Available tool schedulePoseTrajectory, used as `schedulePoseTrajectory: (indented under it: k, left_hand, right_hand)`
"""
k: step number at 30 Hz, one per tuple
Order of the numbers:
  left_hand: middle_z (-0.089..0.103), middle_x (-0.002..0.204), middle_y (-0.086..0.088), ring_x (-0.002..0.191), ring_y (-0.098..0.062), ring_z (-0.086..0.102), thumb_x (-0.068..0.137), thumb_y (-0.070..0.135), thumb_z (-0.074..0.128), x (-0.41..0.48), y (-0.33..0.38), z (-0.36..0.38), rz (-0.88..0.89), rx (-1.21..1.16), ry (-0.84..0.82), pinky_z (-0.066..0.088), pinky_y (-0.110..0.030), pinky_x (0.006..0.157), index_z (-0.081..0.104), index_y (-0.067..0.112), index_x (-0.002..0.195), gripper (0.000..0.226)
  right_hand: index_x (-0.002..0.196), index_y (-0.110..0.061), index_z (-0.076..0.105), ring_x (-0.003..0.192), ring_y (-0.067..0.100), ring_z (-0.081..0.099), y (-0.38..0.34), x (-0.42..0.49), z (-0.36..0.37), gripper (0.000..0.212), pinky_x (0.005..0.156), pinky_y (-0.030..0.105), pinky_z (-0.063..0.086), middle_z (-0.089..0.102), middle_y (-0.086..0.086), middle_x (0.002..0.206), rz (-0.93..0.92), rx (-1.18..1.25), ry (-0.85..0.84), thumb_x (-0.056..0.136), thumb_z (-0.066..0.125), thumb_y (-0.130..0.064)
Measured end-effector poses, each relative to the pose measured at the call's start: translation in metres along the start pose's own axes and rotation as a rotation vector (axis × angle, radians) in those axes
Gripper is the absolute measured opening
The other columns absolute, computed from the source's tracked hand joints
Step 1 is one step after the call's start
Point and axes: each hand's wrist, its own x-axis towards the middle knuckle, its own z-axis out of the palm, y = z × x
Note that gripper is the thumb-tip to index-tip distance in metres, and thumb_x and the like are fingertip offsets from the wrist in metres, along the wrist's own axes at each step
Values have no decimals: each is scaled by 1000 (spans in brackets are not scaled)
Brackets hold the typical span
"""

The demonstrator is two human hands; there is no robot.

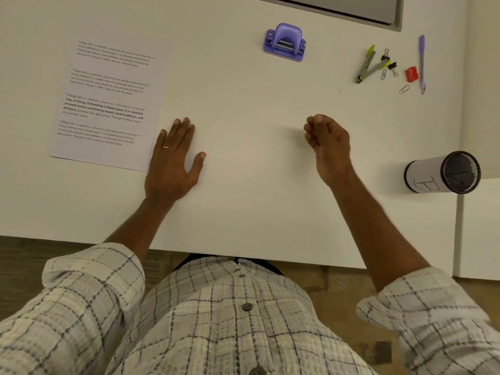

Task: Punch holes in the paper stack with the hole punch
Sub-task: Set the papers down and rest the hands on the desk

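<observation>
Looking down on the white bench (243, 190) from the head view, nothing has been punched yet. The paper stack (108, 101) lies flat on the far left with its words facing up. The purple hole punch (284, 42) sits well apart from it, near the back, so I think one must be brought to the other first. The left hand (173, 155) lies flat on the bench with straight fingers, right at the paper's near corner, maybe ready to slide it over. The right hand (327, 142) is loosely curled and holds nothing, its arm stretched toward the punch side. A purple pen (421, 60) lies to the right, and a mesh cup (443, 171) lies tipped over.
</observation>
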Motion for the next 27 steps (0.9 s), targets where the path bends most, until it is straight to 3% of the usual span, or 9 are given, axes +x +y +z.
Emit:
schedulePoseTrajectory:
  k: [5,9,13,17,19,21,24,27]
  left_hand:
    - [21,172,0,161,-13,12,108,47,39,0,1,-2,-8,10,-26,15,-44,131,24,15,164,66]
    - [19,173,0,161,-13,10,107,49,35,0,3,-5,-11,26,-52,12,-43,132,22,15,164,67]
    - [21,172,-2,161,-14,11,107,49,35,-1,5,-6,-9,11,-52,12,-43,132,24,13,163,68]
    - [23,172,-3,161,-14,13,106,51,35,-1,-1,-2,18,5,-27,11,-42,132,25,14,163,69]
    - [22,172,-2,161,-13,11,105,53,34,-1,-3,1,22,-1,-29,7,-38,132,24,16,163,70]
    - [22,172,-2,161,-13,11,104,54,34,0,-3,2,16,-1,-33,4,-35,132,24,16,163,70]
    - [24,171,-5,161,-15,13,104,53,34,1,-1,1,13,-3,-30,4,-35,132,27,13,162,71]
    - [24,171,-4,161,-15,12,104,53,33,1,3,-3,1,-8,-53,6,-38,132,27,12,162,71]
  right_hand:
    - [91,-13,66,80,9,64,-35,-15,-61,11,80,22,54,69,-1,87,125,314,70,100,59,-13]
    - [89,-17,64,76,6,62,-62,-30,-135,13,77,18,53,67,-5,84,83,274,185,101,57,-16]
    - [92,-18,71,75,5,64,-82,-50,-211,9,78,19,54,71,-9,79,-33,-53,373,97,66,-23]
    - [92,-12,75,66,5,62,-86,-54,-260,10,78,26,54,71,-14,63,-99,-491,500,94,65,-16]
    - [99,-8,76,70,7,65,-87,-53,-277,16,80,23,53,76,-10,72,-95,-745,532,92,63,-15]
    - [101,-10,77,71,-2,65,-86,-52,-288,20,76,12,47,78,6,89,-85,-985,524,91,59,-12]
    - [99,-15,78,61,-19,56,-83,-46,-295,20,79,21,48,78,9,93,-94,-1117,541,89,61,-14]
    - [97,-20,79,62,-5,58,-83,-41,-291,17,67,19,43,79,5,89,-98,-1136,645,84,71,-27]
